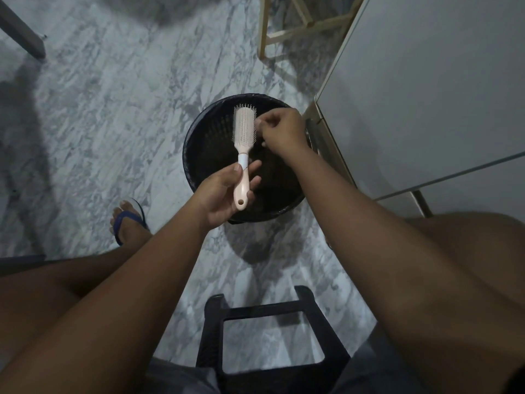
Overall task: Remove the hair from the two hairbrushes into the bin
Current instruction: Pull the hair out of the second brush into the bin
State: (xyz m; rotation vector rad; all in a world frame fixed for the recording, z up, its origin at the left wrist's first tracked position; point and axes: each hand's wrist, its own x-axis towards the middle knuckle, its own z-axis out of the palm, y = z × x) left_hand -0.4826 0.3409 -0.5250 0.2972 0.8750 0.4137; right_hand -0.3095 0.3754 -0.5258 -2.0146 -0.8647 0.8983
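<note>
A pale pink hairbrush point(244, 129) with a white band on its handle is held upright over a round black bin point(196, 132) on the floor. My left hand point(224, 191) grips the brush's handle. My right hand point(281, 129) is at the right edge of the bristles, fingertips pinched together there; whether hair is between them is too small to tell. Dark clumps lie inside the bin. A second hairbrush is not in view.
The floor is grey marble. A white cabinet point(426, 95) stands close on the right of the bin. A wooden stool frame point(287, 27) is behind it. A black plastic stool point(270, 331) sits between my knees, and my foot in a blue flip-flop point(127, 220) rests at left.
</note>
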